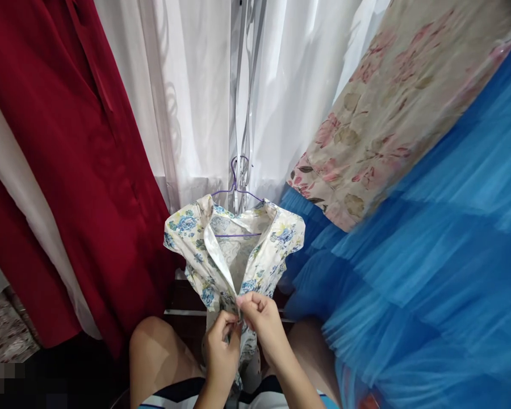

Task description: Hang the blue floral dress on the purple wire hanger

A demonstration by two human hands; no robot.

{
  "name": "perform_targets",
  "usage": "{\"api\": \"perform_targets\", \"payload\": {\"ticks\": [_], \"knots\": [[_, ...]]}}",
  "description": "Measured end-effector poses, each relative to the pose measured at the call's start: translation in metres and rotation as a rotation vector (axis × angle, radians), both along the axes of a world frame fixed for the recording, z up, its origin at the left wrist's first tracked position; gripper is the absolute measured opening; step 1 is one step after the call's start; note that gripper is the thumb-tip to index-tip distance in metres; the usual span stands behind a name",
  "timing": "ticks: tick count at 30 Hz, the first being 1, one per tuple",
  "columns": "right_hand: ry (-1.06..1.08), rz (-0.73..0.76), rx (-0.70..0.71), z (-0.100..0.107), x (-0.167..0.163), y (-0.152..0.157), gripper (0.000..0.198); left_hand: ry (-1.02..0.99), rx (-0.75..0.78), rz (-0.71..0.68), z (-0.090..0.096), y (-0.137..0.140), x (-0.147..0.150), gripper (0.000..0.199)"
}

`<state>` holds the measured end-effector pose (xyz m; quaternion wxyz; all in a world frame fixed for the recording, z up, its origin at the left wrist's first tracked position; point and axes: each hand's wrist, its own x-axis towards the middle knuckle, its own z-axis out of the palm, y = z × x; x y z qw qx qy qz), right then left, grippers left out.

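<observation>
Floral cap-sleeved garment (234, 258): pale ground, blue roses; hangs in front of the person, lower part between the knees (153, 341).

Grip, right hand (262, 318): thumb and forefinger pinched on the front edge at the foot of the V-shaped opening.

Grip, left hand (222, 338): fingertips pinched on the cloth just below the right. Any fastening there is covered; its type cannot be told. Likely fault: a fold of the thin cloth caught between the two edges, if these are brought together unevenly.

Edge band (218, 254): white, smooth, turned outward along the left side of the opening. Could slip from a light pinch.

Hanger (235, 184): purple wire, inside the shoulders, crossbar visible through the opening. The hook's support is unclear. A hard downward tug might unseat it or drag a shoulder off.

Surroundings: white drapery (200, 102) behind; red garment (97, 187) at left; pink-flowered cloth (357, 142) at upper right; blue tiered tulle (430, 272) at right, near the right sleeve, and a possible snag should the garment swing.
</observation>
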<state>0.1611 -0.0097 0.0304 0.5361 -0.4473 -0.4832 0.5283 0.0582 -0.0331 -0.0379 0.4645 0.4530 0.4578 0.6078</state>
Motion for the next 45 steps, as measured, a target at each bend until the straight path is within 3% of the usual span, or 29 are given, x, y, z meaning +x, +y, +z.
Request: {"api": "perform_targets", "payload": {"ticks": [7, 9, 11, 14, 17, 19, 25, 27, 29, 32, 34, 39, 42, 45], "knots": [[-0.019, -0.079, 0.319, 0.114, 0.003, 0.089, 0.037, 0.083, 0.062, -0.091, -0.006, 0.013, 0.012, 0.020], [0.004, -0.086, 0.359, 0.134, 0.000, 0.110, 0.037, 0.075, 0.046, -0.074, -0.015, 0.017, 0.017, 0.022], [0.038, -0.120, 0.375, 0.141, -0.003, 0.122, 0.033, 0.062, 0.034, -0.047, -0.027, 0.018, 0.018, 0.024], [0.064, -0.158, 0.387, 0.135, -0.006, 0.124, 0.030, 0.045, 0.015, -0.028, -0.037, 0.012, 0.009, 0.024], [0.044, -0.134, 0.420, 0.125, -0.006, 0.115, 0.030, 0.106, 0.063, -0.095, -0.017, 0.013, -0.010, 0.017], [0.023, -0.109, 0.452, 0.122, -0.005, 0.109, 0.030, 0.166, 0.176, -0.082, 0.019, 0.025, -0.022, 0.032], [-0.052, -0.066, 0.522, 0.136, 0.001, 0.097, 0.029, 0.364, 0.759, 0.065, 0.170, 0.103, -0.045, 0.039], [-0.062, -0.042, 0.537, 0.140, 0.003, 0.097, 0.029, 0.511, 0.833, 0.034, 0.202, 0.126, -0.045, 0.028], [-0.066, -0.029, 0.544, 0.140, 0.003, 0.099, 0.029, 0.631, 0.863, 0.029, 0.218, 0.139, -0.041, 0.019], [-0.114, -0.077, 0.571, 0.126, -0.001, 0.105, 0.028, 0.658, 0.877, 0.075, 0.225, 0.143, -0.036, 0.018], [-0.186, -0.122, 0.585, 0.110, -0.006, 0.109, 0.027, 0.532, 0.864, 0.119, 0.226, 0.144, -0.039, 0.018], [-0.279, -0.077, 0.517, 0.075, -0.010, 0.098, 0.024, 0.115, 0.715, 0.354, 0.226, 0.176, -0.092, 0.020], [-0.312, -0.021, 0.509, 0.071, -0.010, 0.083, 0.023, -0.312, 0.492, 0.498, 0.210, 0.205, -0.132, 0.015], [-0.379, 0.023, 0.515, 0.072, -0.013, 0.073, 0.023, -0.566, 0.258, 0.524, 0.178, 0.220, -0.153, 0.029]]}}
